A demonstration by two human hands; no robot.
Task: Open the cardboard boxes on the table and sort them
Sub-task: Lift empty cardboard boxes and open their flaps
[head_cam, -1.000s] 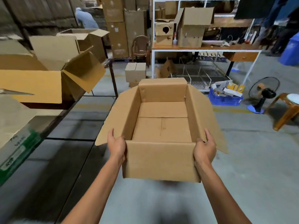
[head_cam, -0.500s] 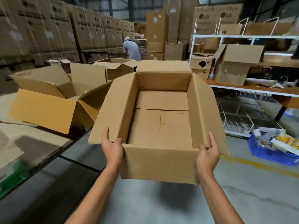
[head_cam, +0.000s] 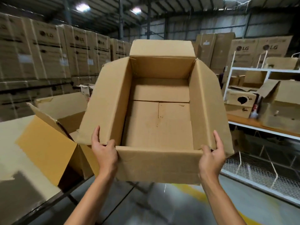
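Warehouse, stacked LG cartons (head_cam: 48, 51) behind. Worktop (head_cam: 14, 132) left carries a second open box (head_cam: 48, 143). Open empty cardboard box (head_cam: 159, 166) is held in mid-air; left hand (head_cam: 103, 151) and right hand (head_cam: 211, 158) grip its near corners.

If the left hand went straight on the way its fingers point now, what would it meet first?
Probably only the side flap of the cardboard box that the left hand grips; beyond that, depth is unclear.

Pale table (head_cam: 11, 132), open cardboard box (head_cam: 47, 146) on it
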